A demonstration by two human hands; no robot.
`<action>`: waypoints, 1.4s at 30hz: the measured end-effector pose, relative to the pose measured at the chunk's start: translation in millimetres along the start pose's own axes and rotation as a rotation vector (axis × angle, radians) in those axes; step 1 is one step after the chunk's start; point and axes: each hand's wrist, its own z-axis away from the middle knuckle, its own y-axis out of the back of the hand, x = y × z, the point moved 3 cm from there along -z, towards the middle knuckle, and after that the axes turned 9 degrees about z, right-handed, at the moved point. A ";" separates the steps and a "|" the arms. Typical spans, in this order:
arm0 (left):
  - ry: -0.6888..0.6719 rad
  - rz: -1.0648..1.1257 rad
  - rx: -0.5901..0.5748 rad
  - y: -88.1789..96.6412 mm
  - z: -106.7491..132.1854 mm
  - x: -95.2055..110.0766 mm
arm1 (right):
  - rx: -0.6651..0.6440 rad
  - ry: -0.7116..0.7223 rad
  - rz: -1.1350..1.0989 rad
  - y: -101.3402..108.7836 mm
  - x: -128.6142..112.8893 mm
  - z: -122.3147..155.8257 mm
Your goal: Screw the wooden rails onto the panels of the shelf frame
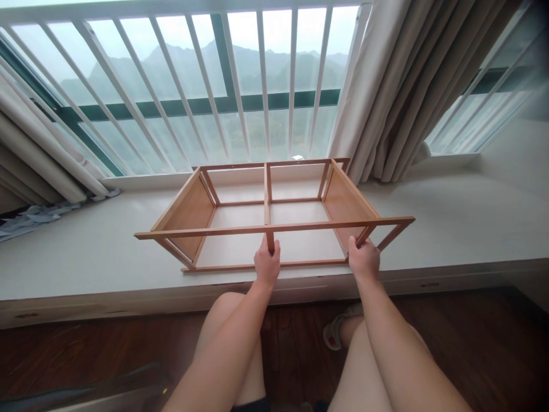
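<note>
The wooden frame (274, 229) lies on the window ledge (86, 252), at about the middle of the ledge's length and close to its front edge. The frame's long axis runs left to right, parallel to the front edge of the ledge and to the window behind it. Its open rectangular faces point up and toward the person. A solid side panel (191, 209) closes the frame toward the left end of the ledge, and a second panel (345, 200) closes it toward the right end. Thin rails join the two panels, and a centre upright (267, 194) divides the frame into two bays. The left hand (267, 263) is at the front edge of the ledge, closed around the near centre post just under the upper front rail. The right hand (364, 258) is further right along that edge, closed around the near post at the right panel. White railing bars (261, 74) stand behind the ledge. A beige curtain (398, 86) hangs at the ledge's rear right, and another curtain (34, 154) is bunched at its left end. Dark wooden floor (472, 326) lies below the ledge.
</note>
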 end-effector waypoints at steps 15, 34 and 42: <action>-0.057 0.328 -0.173 27.2 4.5 -6.5 | 0.004 -0.026 0.077 -7.3 20.8 -9.9; -0.104 -0.123 0.636 224.8 -29.6 -66.2 | -0.041 -0.128 0.131 -16.3 30.4 -14.1; -0.039 -0.044 0.376 214.2 -46.1 -81.8 | -0.080 -0.152 0.222 -17.1 24.5 -11.9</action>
